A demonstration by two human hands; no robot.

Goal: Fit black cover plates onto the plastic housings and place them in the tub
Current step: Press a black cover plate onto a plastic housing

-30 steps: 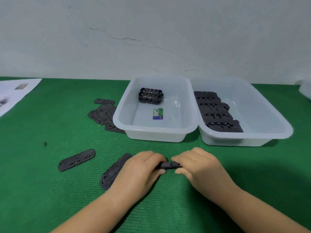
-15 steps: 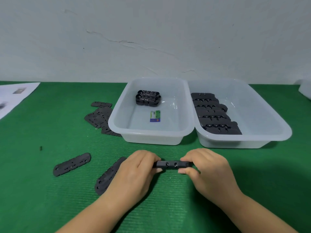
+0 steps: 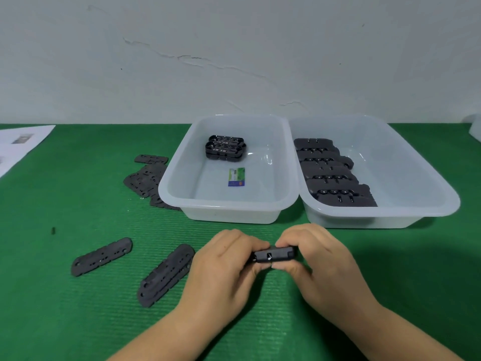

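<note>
Green mat [image 3: 78,321] bears two tubs [image 3: 229,212], cover plates [image 3: 101,256], paper [image 3: 23,144].

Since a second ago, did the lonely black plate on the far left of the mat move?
No. The lone cover plate lies just as far left of the left tub and its front corner as before.

Two tubs [image 3: 229,207] side by side (loose plates [image 3: 101,256] lie left).
</note>
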